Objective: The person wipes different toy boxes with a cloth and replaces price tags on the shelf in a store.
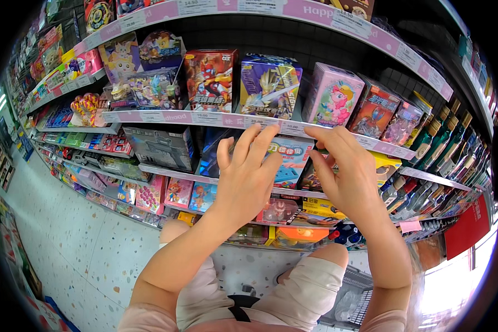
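My left hand (247, 170) is at the front edge of a shelf, its fingertips at the pink price strip (216, 120), holding nothing. To its right my right hand (348, 170) has its fingers curved and apart, fingertips near the same strip. Above the hands stand a purple and gold toy box (269, 85), a red robot toy box (211, 81) and a pink pony toy box (334, 94). Behind and between the hands, on the shelf below, a light blue game box (292, 157) is partly hidden by my left hand.
Green glass bottles (433, 137) stand at the right. A grey castle-pattern box (162, 147) sits on the lower left shelf. A grey plastic basket (352, 296) holding clear plastic is on the speckled floor (91, 245), beside my leg. More packed shelves line the left.
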Demonstrator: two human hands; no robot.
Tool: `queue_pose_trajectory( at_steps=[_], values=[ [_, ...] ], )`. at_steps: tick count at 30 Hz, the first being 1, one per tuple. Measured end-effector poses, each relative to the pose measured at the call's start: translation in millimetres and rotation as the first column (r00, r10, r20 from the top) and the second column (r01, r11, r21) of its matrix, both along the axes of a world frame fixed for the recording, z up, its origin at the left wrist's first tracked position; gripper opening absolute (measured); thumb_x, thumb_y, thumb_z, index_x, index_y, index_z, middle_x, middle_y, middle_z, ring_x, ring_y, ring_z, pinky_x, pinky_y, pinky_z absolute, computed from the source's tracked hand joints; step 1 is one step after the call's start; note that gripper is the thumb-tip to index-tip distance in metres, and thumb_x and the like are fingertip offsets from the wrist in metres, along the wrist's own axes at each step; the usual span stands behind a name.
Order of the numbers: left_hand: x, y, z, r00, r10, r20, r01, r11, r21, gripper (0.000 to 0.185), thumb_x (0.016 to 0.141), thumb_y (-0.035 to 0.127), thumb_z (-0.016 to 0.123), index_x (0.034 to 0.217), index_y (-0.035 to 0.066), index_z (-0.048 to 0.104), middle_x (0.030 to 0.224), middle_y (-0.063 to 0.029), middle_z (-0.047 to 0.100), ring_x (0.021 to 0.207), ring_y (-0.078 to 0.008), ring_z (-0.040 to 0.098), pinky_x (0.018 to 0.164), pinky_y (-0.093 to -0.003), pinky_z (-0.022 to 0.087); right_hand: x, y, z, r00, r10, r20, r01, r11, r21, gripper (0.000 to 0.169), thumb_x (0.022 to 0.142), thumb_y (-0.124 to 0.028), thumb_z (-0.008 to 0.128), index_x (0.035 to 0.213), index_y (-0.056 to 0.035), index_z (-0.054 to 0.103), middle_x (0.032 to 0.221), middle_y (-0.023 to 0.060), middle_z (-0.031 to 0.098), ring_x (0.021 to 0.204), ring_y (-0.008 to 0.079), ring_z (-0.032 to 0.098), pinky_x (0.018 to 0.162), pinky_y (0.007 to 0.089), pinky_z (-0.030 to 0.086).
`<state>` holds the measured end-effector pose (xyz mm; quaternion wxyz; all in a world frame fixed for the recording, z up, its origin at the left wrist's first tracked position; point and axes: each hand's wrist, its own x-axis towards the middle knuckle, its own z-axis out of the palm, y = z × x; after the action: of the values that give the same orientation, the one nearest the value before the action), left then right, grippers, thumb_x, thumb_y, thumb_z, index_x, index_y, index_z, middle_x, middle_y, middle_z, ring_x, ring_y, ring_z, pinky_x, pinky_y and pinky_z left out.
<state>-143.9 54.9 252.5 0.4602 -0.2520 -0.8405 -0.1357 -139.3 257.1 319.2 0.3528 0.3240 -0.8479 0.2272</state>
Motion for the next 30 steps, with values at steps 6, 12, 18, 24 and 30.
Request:
queue_pose_trajectory(
  at_steps=[6,12,18,24,30],
  values=[
    [-1.1,-7.3,1.2,1.0,-0.013,0.008,0.013,1.0,-0.008,0.013,0.084,0.007,0.071,0.096,0.009,0.065,0.146,-0.0093,0.053,0.136,-0.032,0.046,0.106,-0.0532,0.029,-5.2,-4.9,-0.6,0.997,-0.068,0.033,0.066,0.997,0.048,0.032,0.089,-0.008,0.07,0.121,-0.0096,0.066,0.103,0.0104,0.064,0.076,0.0322,0.068,0.062,0.0416,0.055],
    [-3.5,-12.2,3.6,1.0,0.015,-0.017,-0.015,1.0,-0.008,0.013,0.084,0.008,0.071,0.095,0.009,0.065,0.144,-0.0083,0.054,0.135,-0.0313,0.047,0.107,-0.0531,0.03,-8.5,-6.5,-1.3,0.999,-0.049,-0.019,0.049,0.998,0.031,0.03,0.089,-0.009,0.07,0.12,-0.0085,0.066,0.103,0.0103,0.064,0.078,0.0326,0.068,0.063,0.0412,0.056],
    [-5.3,-8.5,9.3,0.999,0.013,-0.035,-0.014,0.999,-0.031,0.011,0.085,0.008,0.071,0.094,0.007,0.064,0.144,-0.009,0.054,0.134,-0.0307,0.048,0.105,-0.0511,0.032,-10.5,-8.4,2.8,0.997,-0.081,0.008,0.08,0.994,0.074,0.024,0.091,-0.012,0.069,0.115,-0.0062,0.064,0.097,0.0119,0.067,0.078,0.0339,0.069,0.063,0.0429,0.055],
    [-7.2,-6.9,8.4,0.999,0.009,-0.045,-0.011,0.999,-0.032,0.011,0.085,0.007,0.07,0.095,0.007,0.064,0.144,-0.0095,0.054,0.133,-0.0309,0.047,0.105,-0.0504,0.032,-16.6,-13.2,7.8,0.995,-0.094,0.027,0.092,0.993,0.078,0.017,0.094,-0.014,0.066,0.107,-0.0049,0.061,0.086,0.0158,0.07,0.076,0.0361,0.07,0.063,0.0464,0.054],
    [-8.1,-3.7,6.8,0.999,0.003,-0.054,-0.004,1.0,-0.016,0.014,0.082,0.005,0.069,0.094,0.01,0.064,0.148,-0.0064,0.052,0.135,-0.0284,0.046,0.101,-0.049,0.033,-25.9,-21.2,14.9,0.987,-0.151,0.054,0.144,0.983,0.112,0.011,0.094,-0.012,0.064,0.099,-0.0042,0.058,0.073,0.0155,0.069,0.071,0.0365,0.07,0.06,0.0468,0.053]
  ],
)
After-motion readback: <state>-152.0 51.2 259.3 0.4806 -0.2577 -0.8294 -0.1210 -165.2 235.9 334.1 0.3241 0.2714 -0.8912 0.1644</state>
